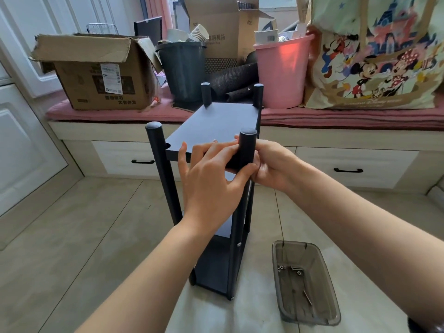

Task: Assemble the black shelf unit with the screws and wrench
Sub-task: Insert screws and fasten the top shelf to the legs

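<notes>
**Both hands on the near right corner of the shelf**

Centre frame, and the left hand [211, 179] is clamped on the front edge of the top board [216, 121], fingers laid over the top face, thumb hooked underneath right by the near right post [247, 146]. The right hand [269, 164] comes in from the other side of that same post, fingers curled in against it and the board corner; whether it pinches a screw or tool there, I cannot tell, the left thumb covers the spot.

The black shelf unit [213, 265] stands upright on the tiled floor [72, 248] in the middle of the frame. Four round posts rise above the top board: the near left post [158, 150] sits in its corner notch, two more stand at the far corners. Lower boards show below the forearms, with a silver screw head [238, 244] visible on the near right post lower down.

Lower right of the frame, just beside the unit, lies a clear grey tray [334, 296]. Inside it, a few small screws [281, 267] cluster at the far end and a thin wrench [307, 298] rests nearer the middle.

Across the upper frame runs a window seat with a pink cushion [115, 114], carrying a cardboard box [96, 78] at upper left, a dark bucket [182, 70], a pink bucket [281, 73] and a cartoon-print bag [374, 56] at upper right. Drawers [355, 167] sit beneath.
</notes>
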`<action>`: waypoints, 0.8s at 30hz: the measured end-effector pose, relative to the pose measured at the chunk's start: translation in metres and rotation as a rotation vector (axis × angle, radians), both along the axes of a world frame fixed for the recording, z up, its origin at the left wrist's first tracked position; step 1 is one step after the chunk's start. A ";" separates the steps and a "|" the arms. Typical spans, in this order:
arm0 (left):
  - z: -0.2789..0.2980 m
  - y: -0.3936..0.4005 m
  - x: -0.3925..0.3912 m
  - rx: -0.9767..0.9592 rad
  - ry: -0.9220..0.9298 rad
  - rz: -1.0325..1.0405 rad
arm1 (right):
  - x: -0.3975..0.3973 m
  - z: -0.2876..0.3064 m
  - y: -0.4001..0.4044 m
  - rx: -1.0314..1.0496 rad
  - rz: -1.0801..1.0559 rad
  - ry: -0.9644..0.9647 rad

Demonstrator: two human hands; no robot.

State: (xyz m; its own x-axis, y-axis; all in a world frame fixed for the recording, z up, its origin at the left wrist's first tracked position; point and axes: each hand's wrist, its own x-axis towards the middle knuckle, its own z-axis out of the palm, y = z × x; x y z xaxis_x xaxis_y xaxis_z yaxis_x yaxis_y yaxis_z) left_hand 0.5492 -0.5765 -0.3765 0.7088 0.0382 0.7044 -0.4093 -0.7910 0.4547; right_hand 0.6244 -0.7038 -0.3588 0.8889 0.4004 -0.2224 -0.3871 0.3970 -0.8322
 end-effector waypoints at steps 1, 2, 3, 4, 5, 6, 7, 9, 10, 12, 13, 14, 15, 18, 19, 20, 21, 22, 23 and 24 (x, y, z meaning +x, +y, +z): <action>0.000 0.000 0.000 0.001 0.001 0.001 | -0.001 0.000 -0.001 -0.005 -0.002 -0.007; 0.000 0.000 0.000 0.001 0.001 -0.002 | -0.003 0.000 -0.002 -0.016 -0.002 -0.017; 0.001 0.000 0.000 -0.002 -0.001 -0.006 | -0.004 0.000 -0.004 -0.033 -0.003 -0.029; 0.001 -0.001 0.000 -0.005 -0.004 -0.007 | -0.005 0.001 -0.006 -0.050 -0.008 -0.040; 0.001 -0.001 0.001 -0.005 -0.005 -0.007 | -0.006 0.002 -0.008 -0.064 -0.015 -0.051; 0.002 -0.001 0.001 -0.004 -0.004 -0.005 | -0.007 0.003 -0.011 -0.078 -0.023 -0.062; 0.002 0.000 0.001 -0.001 -0.001 -0.002 | -0.007 0.003 -0.015 -0.089 -0.031 -0.070; 0.002 0.001 0.002 0.005 0.006 0.000 | -0.008 0.000 -0.028 -0.110 -0.055 -0.061; 0.002 0.001 0.002 0.006 0.008 0.001 | -0.008 -0.004 -0.036 -0.132 -0.069 -0.043; 0.002 0.001 0.003 0.001 0.010 0.007 | -0.011 -0.019 -0.057 -0.223 -0.081 -0.001; 0.002 0.000 0.003 -0.003 0.013 0.008 | -0.014 -0.030 -0.068 -0.286 -0.071 0.015; 0.002 0.000 0.003 -0.008 0.015 0.006 | -0.017 -0.042 -0.080 -0.350 -0.051 0.026; 0.002 -0.001 0.003 -0.013 0.017 0.002 | -0.021 -0.056 -0.092 -0.410 -0.025 0.033; 0.003 -0.002 0.002 -0.013 0.024 -0.003 | -0.030 -0.102 -0.125 -0.532 0.016 0.060; 0.002 -0.003 0.002 -0.010 0.027 -0.001 | -0.033 -0.118 -0.135 -0.555 0.017 0.075; 0.002 -0.004 0.002 -0.010 0.029 0.006 | -0.035 -0.135 -0.143 -0.584 0.020 0.086; 0.003 -0.004 0.002 -0.011 0.029 0.016 | -0.035 -0.152 -0.149 -0.617 0.024 0.093; 0.003 -0.005 0.001 -0.012 0.030 0.018 | -0.036 -0.168 -0.154 -0.650 0.020 0.106; 0.003 -0.007 0.001 -0.013 0.030 0.015 | -0.038 -0.184 -0.158 -0.674 0.012 0.125; 0.003 -0.009 0.001 -0.017 0.029 0.013 | -0.040 -0.200 -0.161 -0.694 0.005 0.140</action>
State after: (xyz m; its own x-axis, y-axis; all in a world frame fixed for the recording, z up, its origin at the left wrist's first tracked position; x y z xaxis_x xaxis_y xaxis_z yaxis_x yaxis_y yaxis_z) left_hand 0.5507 -0.5853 -0.3735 0.7281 0.0593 0.6829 -0.3857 -0.7882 0.4796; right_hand 0.5844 -0.8649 -0.5584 0.8315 0.1290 -0.5403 -0.5098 -0.2091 -0.8345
